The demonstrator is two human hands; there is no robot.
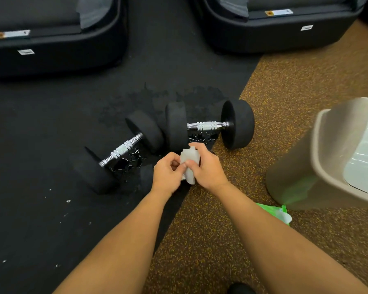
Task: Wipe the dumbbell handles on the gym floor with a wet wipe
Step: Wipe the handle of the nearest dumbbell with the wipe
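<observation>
Crumpled white wet wipe (189, 164) held between both hands, just near of dumbbells. Pinched by curled fingers of left hand (167, 175); gripped round by fingers of right hand (206, 166). Left dumbbell (121, 150) and right dumbbell (207, 125) laid on wet floor (51, 124). Beige bin (306, 166) at right, green pack (283, 215) beside it. Label (26, 52) on far machine too blurred to be read.

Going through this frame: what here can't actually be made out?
- Head view: a dark shape on the floor under the left hand and right hand, which pinch the wet wipe, is covered by them.
- Green pack: mostly hidden by the right forearm and the bin; its print is unreadable.
- Bin: cut off by the right edge.
- Machine labels: too small to read.
</observation>
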